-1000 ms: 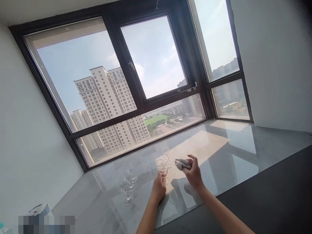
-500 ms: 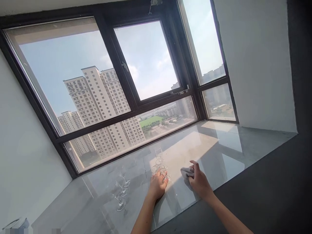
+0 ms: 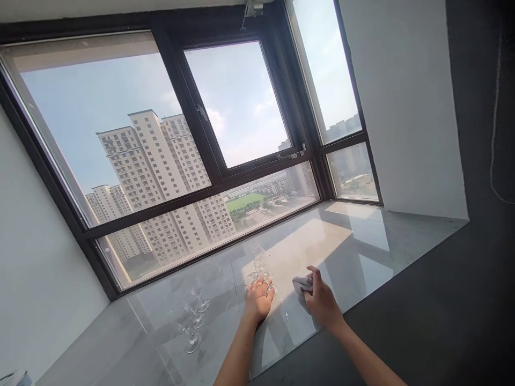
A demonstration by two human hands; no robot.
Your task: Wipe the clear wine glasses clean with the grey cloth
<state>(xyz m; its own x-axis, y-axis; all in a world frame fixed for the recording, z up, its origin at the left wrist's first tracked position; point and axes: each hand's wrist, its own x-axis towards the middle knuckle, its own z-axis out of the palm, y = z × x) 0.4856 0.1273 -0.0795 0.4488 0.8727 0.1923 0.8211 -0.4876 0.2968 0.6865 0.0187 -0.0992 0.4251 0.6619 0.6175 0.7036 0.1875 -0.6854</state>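
High-rise flat (bare walls), bay window [image 3: 193,161] overlooking towers

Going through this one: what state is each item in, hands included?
Left hand: fingers curled over wine glass on the windowsill.
Right hand: closed on grey cloth, bunched.
Three wine glasses: upright, untouched, left of the hands.
Casement window: shut.

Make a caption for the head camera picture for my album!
Beside a window, the left hand holds a wine glass on the sill and the right hand holds a grey cloth.
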